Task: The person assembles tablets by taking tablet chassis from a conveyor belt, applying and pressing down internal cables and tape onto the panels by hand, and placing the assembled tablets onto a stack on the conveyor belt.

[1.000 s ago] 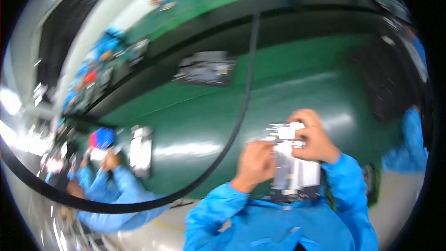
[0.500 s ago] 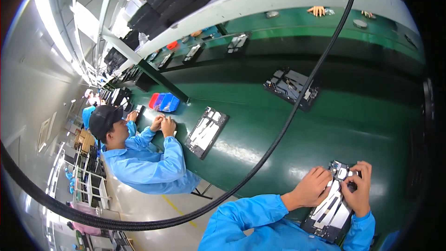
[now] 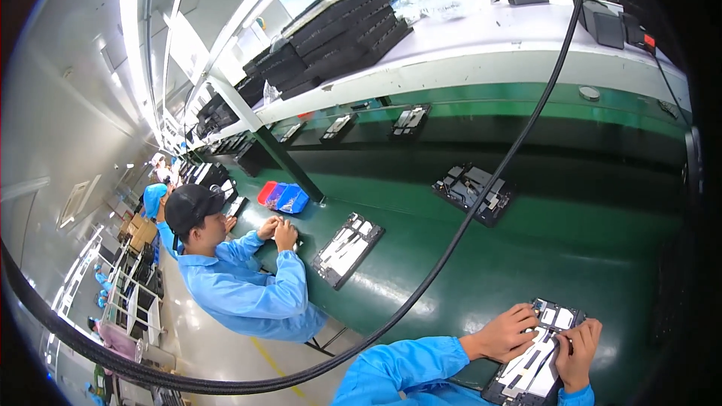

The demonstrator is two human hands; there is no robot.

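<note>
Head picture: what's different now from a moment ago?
The view tipped up, so the opened device sits lower in the picture. The right hand slid slightly from its top corner toward the person. The left hand is still at its left side; the other device stays beside the co-worker.

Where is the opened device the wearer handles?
In the head view, lower right: the opened device is between the left hand and right hand at the bench.
</note>
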